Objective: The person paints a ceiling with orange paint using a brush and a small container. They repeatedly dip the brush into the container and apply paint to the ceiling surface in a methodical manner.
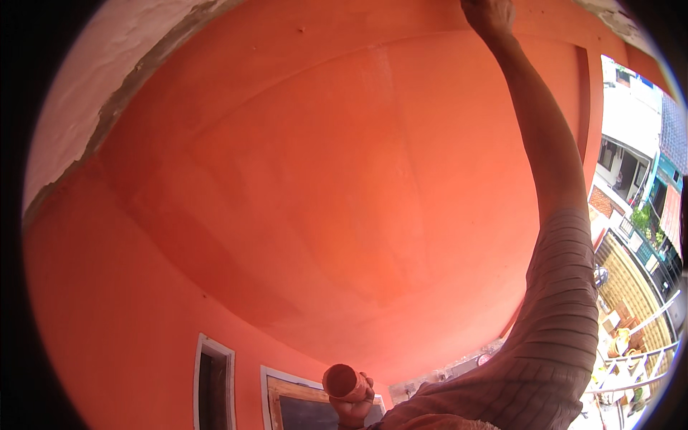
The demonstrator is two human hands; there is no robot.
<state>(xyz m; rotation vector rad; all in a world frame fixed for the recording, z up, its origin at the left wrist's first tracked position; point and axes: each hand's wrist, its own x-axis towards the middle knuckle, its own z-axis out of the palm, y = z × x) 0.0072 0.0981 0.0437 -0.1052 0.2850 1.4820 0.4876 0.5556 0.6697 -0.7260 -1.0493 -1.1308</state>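
Note:
Low in the middle, my left hand [353, 411] is wrapped round a small round reddish cup [343, 381], its open mouth facing the camera. Inside, the cup looks dark red-brown; how full it is I cannot tell. My right arm, in a striped sleeve [559, 301], stretches up along the right side. At the top edge my right hand [490, 16] is curled closed close to the upper part of the orange wall [322, 179]. The frame cuts off its fingertips, so what they hold is hidden.
A pale ceiling edge [79, 100] with a rough border runs along the upper left. Below are a narrow white-framed opening [215, 383] and a wood-framed dark panel [308, 412]. Beyond the wall on the right lie a bamboo-like fence [631, 269], white rails [638, 358] and houses [631, 136].

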